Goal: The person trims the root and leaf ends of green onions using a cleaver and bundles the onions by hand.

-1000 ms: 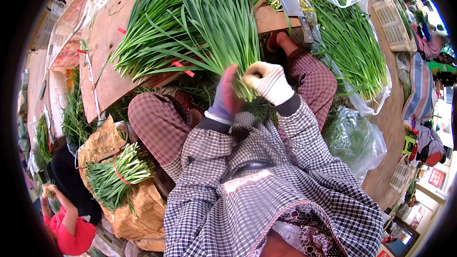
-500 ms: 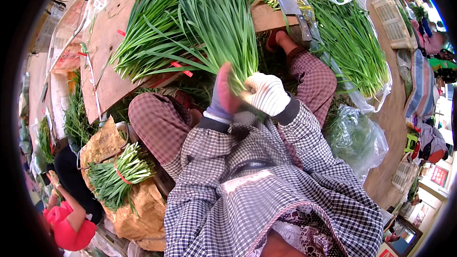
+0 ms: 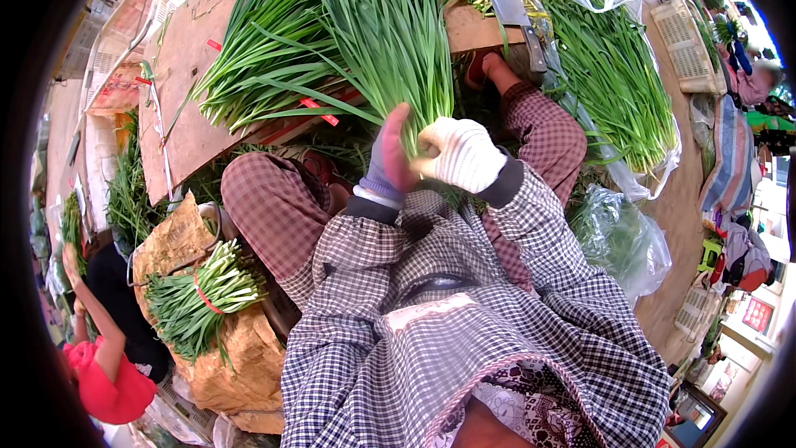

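A large bunch of garlic chives (image 3: 390,41) lies with its leaves fanned out on the board and its pale stem ends toward me. Wrapped around those stems from the left is my left hand (image 3: 392,149), in a purple and pink glove. My right hand (image 3: 463,152), in a white knitted glove, is closed at the stem ends; what its fingers pinch is hidden. A second pile of chives (image 3: 282,41) rests left of the bunch. Red ties (image 3: 318,111) lie near the stems on the board.
The wooden board (image 3: 186,99) spans my front. A cleaver (image 3: 507,8) lies at its right. Chives in a plastic bag (image 3: 613,75) stand further right, above another clear bag (image 3: 622,236). A tied bunch (image 3: 203,299) sits on brown paper at left, near a person in red (image 3: 104,377).
My right hand has shifted slightly at the stem ends, its fingers still curled. My left hand keeps its hold on the chives. The person in red at left has raised an arm.
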Tool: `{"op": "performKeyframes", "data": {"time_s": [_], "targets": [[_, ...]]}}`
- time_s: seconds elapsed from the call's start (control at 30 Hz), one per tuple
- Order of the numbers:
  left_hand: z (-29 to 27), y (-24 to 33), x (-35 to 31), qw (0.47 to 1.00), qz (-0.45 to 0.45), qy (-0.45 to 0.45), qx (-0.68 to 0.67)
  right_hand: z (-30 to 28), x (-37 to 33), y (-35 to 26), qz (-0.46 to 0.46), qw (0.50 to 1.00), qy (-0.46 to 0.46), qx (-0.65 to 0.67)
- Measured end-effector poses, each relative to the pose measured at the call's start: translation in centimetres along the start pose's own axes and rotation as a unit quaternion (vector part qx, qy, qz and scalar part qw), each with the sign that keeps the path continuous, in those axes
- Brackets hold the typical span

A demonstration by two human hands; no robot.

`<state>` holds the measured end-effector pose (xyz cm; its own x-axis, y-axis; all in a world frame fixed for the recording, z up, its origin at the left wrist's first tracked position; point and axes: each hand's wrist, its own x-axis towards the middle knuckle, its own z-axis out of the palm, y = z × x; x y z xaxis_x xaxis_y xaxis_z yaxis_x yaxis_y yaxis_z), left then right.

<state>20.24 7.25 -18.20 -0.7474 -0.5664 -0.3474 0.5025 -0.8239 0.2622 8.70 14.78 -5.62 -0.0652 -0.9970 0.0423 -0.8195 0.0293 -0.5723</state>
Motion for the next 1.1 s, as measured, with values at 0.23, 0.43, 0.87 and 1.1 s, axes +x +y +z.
{"op": "performKeyframes", "data": {"time_s": [0.23, 0.43, 0.87, 1.1], "targets": [[4.1, 0.5, -1.5, 0.995, -0.07, -0.045, -0.058, 0.9, 2.3, 1.7, 0.027, 0.99, 0.107, 0.085], [6.5, 1.5, -2.9, 0.998, -0.027, -0.053, 0.01, -3.5, 2.4, 2.1, 0.037, 0.974, 0.172, 0.143], [5.2, 1.1, -1.9, 0.999, -0.001, -0.032, -0.035, 0.7, 1.0, 0.4, -0.005, 0.997, 0.023, -0.073], [5.1, 1.1, -2.3, 0.996, -0.029, -0.03, -0.073, 0.6, 1.4, 0.6, -0.03, 0.995, 0.081, 0.045]]}}
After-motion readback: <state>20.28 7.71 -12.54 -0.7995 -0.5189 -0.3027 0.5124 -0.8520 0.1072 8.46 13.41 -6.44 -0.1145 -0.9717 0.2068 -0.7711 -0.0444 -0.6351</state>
